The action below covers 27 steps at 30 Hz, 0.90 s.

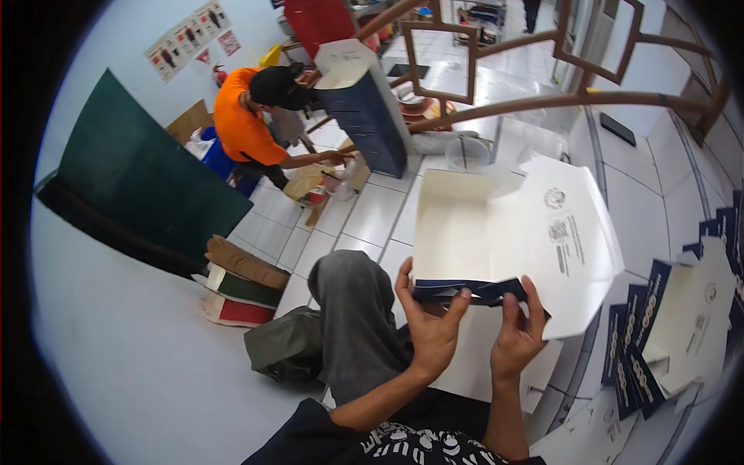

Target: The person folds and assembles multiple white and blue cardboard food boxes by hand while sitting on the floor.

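Co-worker (pixel 256 128) in an orange top (pixel 240 116) bent low at left; nearer the middle, the left grip (pixel 434 333) pinched the blue front wall (pixel 488 291) of an open carton (pixel 465 229), raised above white tiles (pixel 372 213); the right grip (pixel 518 341) held that wall's right end; more blue-and-white cartons (pixel 694 325) lay at far right

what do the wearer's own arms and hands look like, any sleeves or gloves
The left hand and right hand are gloveless. The forearms are bare, with no watch visible. The left sleeve is dark and short, part of a dark shirt with white print.
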Each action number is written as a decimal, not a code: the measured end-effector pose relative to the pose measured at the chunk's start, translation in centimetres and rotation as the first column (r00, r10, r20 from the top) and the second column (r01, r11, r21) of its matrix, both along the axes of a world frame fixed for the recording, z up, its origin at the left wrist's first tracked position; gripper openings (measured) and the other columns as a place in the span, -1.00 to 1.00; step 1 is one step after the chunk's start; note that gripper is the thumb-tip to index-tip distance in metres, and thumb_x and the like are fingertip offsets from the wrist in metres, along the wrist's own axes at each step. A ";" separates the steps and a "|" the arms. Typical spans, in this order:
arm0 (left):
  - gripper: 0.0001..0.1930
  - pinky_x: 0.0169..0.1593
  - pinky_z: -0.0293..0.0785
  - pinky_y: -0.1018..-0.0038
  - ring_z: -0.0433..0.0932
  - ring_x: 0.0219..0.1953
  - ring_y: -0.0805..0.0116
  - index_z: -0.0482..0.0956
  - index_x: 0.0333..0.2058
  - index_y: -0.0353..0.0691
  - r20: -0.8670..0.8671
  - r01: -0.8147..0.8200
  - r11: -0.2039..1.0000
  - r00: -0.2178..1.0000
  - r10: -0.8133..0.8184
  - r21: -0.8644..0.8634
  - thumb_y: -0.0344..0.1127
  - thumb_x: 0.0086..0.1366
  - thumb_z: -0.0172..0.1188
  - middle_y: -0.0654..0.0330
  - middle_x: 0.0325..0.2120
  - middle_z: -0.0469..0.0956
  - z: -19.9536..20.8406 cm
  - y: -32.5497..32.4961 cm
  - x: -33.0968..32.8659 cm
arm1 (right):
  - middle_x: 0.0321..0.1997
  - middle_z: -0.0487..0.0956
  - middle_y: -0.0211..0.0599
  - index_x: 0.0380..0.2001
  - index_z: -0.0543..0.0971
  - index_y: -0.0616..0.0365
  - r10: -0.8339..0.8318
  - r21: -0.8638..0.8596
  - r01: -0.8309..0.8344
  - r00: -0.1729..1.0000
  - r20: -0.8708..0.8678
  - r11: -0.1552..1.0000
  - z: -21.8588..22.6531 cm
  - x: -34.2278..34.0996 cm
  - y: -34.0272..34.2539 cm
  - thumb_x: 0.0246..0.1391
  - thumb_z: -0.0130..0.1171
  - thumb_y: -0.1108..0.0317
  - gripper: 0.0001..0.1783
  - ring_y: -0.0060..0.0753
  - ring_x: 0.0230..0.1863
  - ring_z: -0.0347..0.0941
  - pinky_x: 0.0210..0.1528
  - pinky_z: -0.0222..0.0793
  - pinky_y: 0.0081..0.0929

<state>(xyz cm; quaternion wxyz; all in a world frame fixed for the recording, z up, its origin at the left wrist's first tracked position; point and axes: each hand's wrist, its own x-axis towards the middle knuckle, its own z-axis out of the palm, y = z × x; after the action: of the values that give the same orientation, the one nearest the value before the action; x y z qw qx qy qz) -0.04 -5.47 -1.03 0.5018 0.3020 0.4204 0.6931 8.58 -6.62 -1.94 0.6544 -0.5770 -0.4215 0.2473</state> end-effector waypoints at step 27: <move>-0.24 0.19 0.11 0.28 0.06 0.20 0.20 -0.29 0.24 -0.11 0.136 0.196 0.979 0.970 -0.203 0.058 -0.09 0.23 -0.02 -0.03 0.12 -0.02 0.2 0.5 -0.1 | -0.38 0.38 -0.31 -0.39 0.42 0.22 0.133 -0.090 -0.115 0.966 0.220 0.989 -0.6 3.7 -0.1 0.06 -0.20 0.48 -0.83 -0.48 -0.32 0.23 -0.21 0.14 -0.57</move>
<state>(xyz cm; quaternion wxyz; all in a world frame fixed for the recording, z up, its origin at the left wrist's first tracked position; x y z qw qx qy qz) -0.14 -4.99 -0.82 0.5906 0.3038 0.3358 0.6679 12.29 -6.69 -2.54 0.5631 -0.5984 -0.5185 0.2367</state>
